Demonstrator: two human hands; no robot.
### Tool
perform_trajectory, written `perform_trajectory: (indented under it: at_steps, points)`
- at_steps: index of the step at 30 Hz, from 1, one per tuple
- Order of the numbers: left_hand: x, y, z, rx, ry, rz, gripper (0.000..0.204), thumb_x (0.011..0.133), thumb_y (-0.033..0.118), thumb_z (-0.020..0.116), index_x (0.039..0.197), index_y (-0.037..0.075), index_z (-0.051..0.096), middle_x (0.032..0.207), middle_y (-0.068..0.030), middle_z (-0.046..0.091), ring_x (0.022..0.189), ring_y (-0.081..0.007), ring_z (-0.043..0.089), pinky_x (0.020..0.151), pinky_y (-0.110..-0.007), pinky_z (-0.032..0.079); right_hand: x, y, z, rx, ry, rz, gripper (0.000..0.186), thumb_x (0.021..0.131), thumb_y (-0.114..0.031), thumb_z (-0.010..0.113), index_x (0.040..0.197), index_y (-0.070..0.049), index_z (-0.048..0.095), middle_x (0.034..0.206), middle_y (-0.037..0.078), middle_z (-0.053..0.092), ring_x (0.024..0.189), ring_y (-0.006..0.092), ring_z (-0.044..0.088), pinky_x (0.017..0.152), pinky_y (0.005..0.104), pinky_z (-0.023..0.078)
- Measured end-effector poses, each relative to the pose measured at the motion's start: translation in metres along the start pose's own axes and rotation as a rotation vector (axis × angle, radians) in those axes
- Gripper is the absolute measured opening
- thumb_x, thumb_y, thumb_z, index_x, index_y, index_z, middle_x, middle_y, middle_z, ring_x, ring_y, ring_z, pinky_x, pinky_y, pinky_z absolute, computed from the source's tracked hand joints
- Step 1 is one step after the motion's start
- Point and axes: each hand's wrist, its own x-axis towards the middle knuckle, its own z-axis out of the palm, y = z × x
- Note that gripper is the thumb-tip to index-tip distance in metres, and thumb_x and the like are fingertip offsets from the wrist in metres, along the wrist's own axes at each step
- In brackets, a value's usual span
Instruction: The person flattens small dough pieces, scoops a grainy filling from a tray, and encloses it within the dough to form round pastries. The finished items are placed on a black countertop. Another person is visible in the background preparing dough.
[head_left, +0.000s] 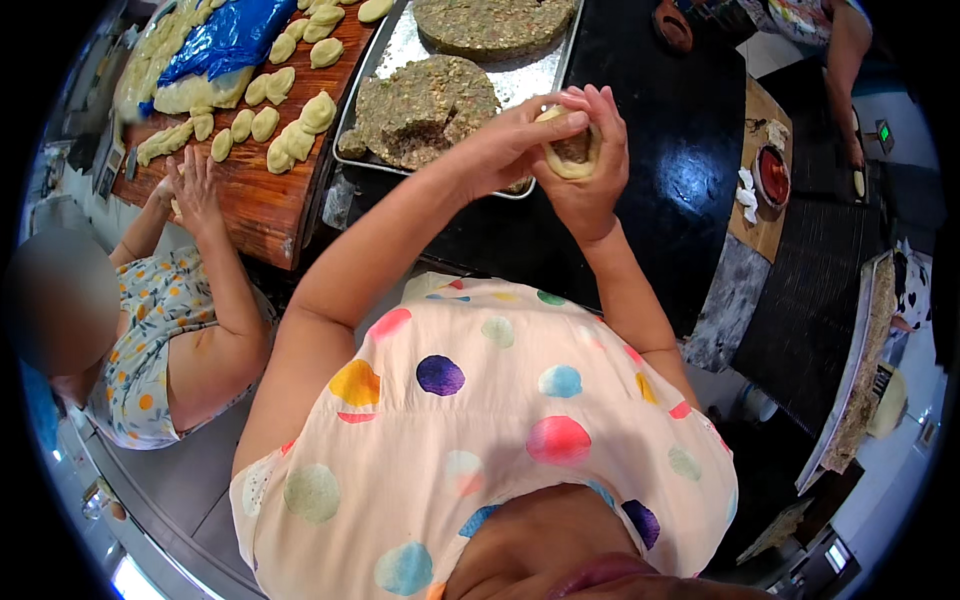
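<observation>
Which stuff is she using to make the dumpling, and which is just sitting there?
In use:
left hand
right hand
pale round dough wrapper with brown filling
metal tray of greenish-brown filling

Lying about:
blue plastic sheet
red bowl

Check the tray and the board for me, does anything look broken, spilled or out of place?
Only one thing: the nearer filling slab on the metal tray has a chunk missing from its near edge, while the far slab looks whole. The dough pieces on the wooden board lie loosely, nothing spilled.
</observation>
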Motion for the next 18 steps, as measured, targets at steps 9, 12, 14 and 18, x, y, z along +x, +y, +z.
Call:
perform_trajectory:
  at_steps: [9, 12, 14, 18]
  points:
    - [0.007, -0.004, 0.005, 0.193, -0.173, 0.055, 0.062, 0.093, 0.047, 0.058, 0.138, 0.008, 0.039, 0.113, -0.0035, 0.054, 0.111, -0.0132, 0.055, 0.085, -0.027, 0.051, 0.0, 0.001, -0.02, 0.202, -0.032, 0.172, 0.039, 0.072, -0.011, 0.077, 0.109, -0.003, 0.065, 0.103, 0.01, 0.068, 0.098, 0.026, 0.065, 0.091, 0.0377, 0.051]
    - [0.008, -0.016, 0.005, 0.618, 0.076, 0.296, 0.053, 0.098, 0.052, 0.043, 0.122, 0.005, 0.05, 0.103, -0.0106, 0.06, 0.102, -0.0223, 0.06, 0.082, -0.033, 0.049, 0.003, -0.012, -0.016, 0.429, 0.175, 0.482, 0.023, 0.089, -0.018, 0.065, 0.104, -0.001, 0.068, 0.101, 0.008, 0.07, 0.092, 0.0224, 0.067, 0.094, 0.0367, 0.049]
    - [0.012, -0.028, 0.012, 0.83, 0.243, 0.627, 0.06, 0.101, 0.055, 0.03, 0.11, 0.002, 0.057, 0.097, -0.0186, 0.063, 0.093, -0.0319, 0.063, 0.081, -0.038, 0.048, 0.008, -0.008, -0.006, 0.352, 0.17, 0.375, 0.024, 0.092, -0.02, 0.062, 0.104, -0.001, 0.069, 0.1, 0.009, 0.071, 0.093, 0.0223, 0.067, 0.097, 0.0384, 0.047]
    - [0.011, -0.011, 0.008, 1.015, 0.24, 0.441, 0.069, 0.099, 0.06, 0.022, 0.121, 0.003, 0.055, 0.11, -0.0195, 0.063, 0.105, -0.0334, 0.062, 0.085, -0.039, 0.048, 0.018, -0.005, -0.001, 0.36, 0.107, 0.293, 0.027, 0.093, -0.024, 0.062, 0.105, -0.002, 0.07, 0.101, 0.01, 0.072, 0.098, 0.0224, 0.066, 0.101, 0.0411, 0.043]
